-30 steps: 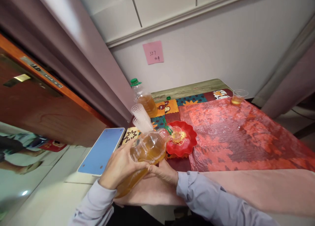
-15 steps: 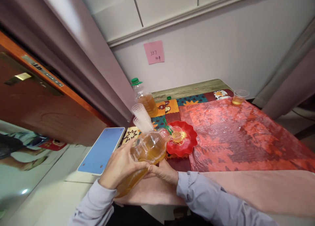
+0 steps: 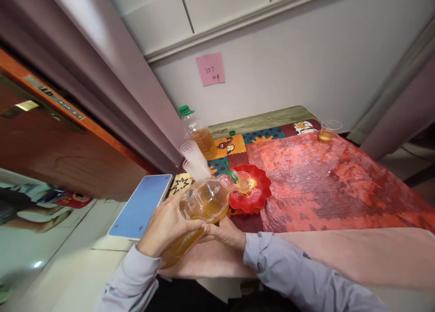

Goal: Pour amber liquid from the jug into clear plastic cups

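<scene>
A large clear bottle (image 3: 207,201) of amber liquid lies tilted between my hands, its neck pointing at a clear plastic cup (image 3: 243,184). My left hand (image 3: 166,223) is wrapped round its near side. From the right, my right hand (image 3: 224,234) grips its body, the thumbs almost meeting. Some amber liquid shows in the cup, which stands in a red scalloped plate (image 3: 261,198). A green handle ring (image 3: 230,171) hangs at the bottle's neck. Whether liquid is flowing I cannot make out.
Behind the bottle are stacked clear cups (image 3: 195,160) and a second, green-capped bottle (image 3: 202,137). A green cap (image 3: 232,133) lies farther back. Another cup (image 3: 328,132) with a little liquid stands at the far right. A blue board (image 3: 141,205) is at the left; a person's legs (image 3: 41,214) show beyond.
The view has shifted slightly. Both hands keep their hold on the tilted bottle, its neck still at the cup; little else differs.
</scene>
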